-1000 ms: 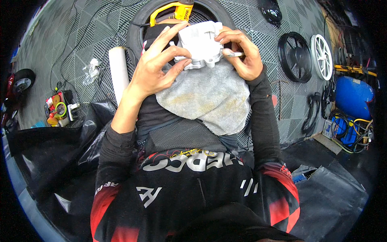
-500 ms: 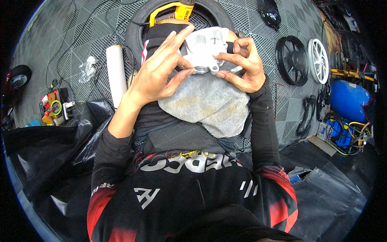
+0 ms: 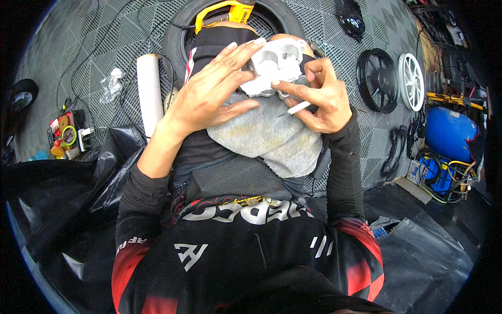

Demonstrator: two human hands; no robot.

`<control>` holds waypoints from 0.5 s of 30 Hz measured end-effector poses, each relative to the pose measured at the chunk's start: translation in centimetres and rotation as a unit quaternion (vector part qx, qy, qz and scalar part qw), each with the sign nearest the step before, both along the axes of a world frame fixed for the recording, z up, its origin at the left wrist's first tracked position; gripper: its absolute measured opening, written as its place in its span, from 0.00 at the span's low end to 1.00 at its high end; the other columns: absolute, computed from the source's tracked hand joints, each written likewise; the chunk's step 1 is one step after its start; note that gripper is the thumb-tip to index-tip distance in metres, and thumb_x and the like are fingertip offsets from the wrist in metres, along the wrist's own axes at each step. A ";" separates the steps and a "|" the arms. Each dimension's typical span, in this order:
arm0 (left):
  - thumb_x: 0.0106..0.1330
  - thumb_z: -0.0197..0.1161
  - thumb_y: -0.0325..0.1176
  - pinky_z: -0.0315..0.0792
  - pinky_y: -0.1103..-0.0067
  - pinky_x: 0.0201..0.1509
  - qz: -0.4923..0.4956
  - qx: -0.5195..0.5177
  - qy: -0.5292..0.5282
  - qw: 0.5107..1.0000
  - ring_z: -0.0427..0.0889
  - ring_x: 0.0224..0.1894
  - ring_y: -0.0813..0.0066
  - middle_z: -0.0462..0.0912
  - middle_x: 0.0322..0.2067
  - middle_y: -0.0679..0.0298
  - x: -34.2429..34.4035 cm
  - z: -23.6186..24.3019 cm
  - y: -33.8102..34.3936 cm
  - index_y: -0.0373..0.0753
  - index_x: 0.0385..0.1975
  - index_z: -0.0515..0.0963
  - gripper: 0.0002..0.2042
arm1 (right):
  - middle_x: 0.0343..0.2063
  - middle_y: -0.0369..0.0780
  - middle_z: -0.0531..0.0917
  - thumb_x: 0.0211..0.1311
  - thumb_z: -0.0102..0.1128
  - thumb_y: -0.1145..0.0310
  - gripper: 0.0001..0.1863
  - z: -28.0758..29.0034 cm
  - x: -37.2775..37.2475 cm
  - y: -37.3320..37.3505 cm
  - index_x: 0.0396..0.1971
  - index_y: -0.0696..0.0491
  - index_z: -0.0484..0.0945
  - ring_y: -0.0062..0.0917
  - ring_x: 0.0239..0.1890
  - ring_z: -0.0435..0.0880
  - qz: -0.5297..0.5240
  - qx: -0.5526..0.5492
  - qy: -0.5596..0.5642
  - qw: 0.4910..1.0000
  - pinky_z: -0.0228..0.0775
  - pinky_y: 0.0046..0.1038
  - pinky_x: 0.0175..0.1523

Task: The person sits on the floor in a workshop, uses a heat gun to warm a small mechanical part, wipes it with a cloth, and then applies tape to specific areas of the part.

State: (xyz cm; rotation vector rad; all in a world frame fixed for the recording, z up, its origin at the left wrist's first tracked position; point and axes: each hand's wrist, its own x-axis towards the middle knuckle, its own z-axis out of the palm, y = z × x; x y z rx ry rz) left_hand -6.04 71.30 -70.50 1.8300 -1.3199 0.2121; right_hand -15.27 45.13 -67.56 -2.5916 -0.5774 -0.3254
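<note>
A light grey cast-metal part [image 3: 268,58] with round bores rests over my lap, its lower face bright and washed out. Along its left side lie the stretched fingers of my left hand [image 3: 209,94]; the thumb stands apart, pointing right above the cloth. My right hand [image 3: 327,97] pinches a slim white pen-like tool [image 3: 299,108] with a thin dark tip that points left, off the metal. Its index fingertip touches the part's lower face. Under both hands a grey cloth [image 3: 266,131] is spread over my thighs.
Ahead lies a black tyre [image 3: 172,44] with a yellow power tool [image 3: 238,13] on it. A white cylinder [image 3: 150,94] is at left, near a tray of small items [image 3: 67,133]. Rightward are a black wheel [image 3: 377,78], a white wheel [image 3: 412,81] and a blue container [image 3: 449,133].
The cast part has tilted and shifted slightly right. My left thumb and index finger have parted. My right thumb has drawn back, and the white tool has swung, its tip now pointing left.
</note>
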 end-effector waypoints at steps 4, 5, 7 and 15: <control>0.51 0.79 0.32 0.64 0.59 0.75 -0.001 0.016 -0.011 1.000 0.70 0.72 0.53 0.70 0.69 0.47 0.0 -0.3 0.0 0.33 0.42 0.80 0.20 | 0.38 0.38 0.67 0.42 0.77 0.67 0.31 0.4 -0.1 0.4 0.53 0.32 0.87 0.23 0.27 0.74 0.009 -0.020 -0.001 1.000 0.73 0.25 0.29; 0.52 0.78 0.32 0.64 0.60 0.75 -0.003 0.020 -0.011 1.000 0.69 0.72 0.55 0.69 0.70 0.49 0.1 -0.4 0.1 0.33 0.42 0.80 0.19 | 0.37 0.36 0.65 0.45 0.78 0.68 0.29 0.5 0.0 0.5 0.52 0.34 0.88 0.20 0.25 0.70 0.015 -0.017 -0.007 1.000 0.69 0.23 0.28; 0.52 0.77 0.32 0.63 0.60 0.76 -0.001 0.023 -0.007 1.000 0.68 0.73 0.55 0.68 0.70 0.48 0.1 -0.4 -0.1 0.33 0.42 0.80 0.19 | 0.37 0.36 0.65 0.45 0.78 0.68 0.28 0.4 0.1 0.5 0.52 0.35 0.88 0.20 0.25 0.70 0.015 -0.026 -0.011 0.999 0.68 0.23 0.28; 0.50 0.81 0.30 0.65 0.59 0.74 -0.032 -0.025 0.044 0.998 0.67 0.73 0.48 0.66 0.70 0.42 0.5 -0.6 0.1 0.33 0.51 0.72 0.30 | 0.38 0.41 0.71 0.44 0.77 0.67 0.28 -2.2 -0.3 0.2 0.51 0.36 0.87 0.26 0.28 0.78 -0.011 0.057 -0.024 0.998 0.75 0.28 0.31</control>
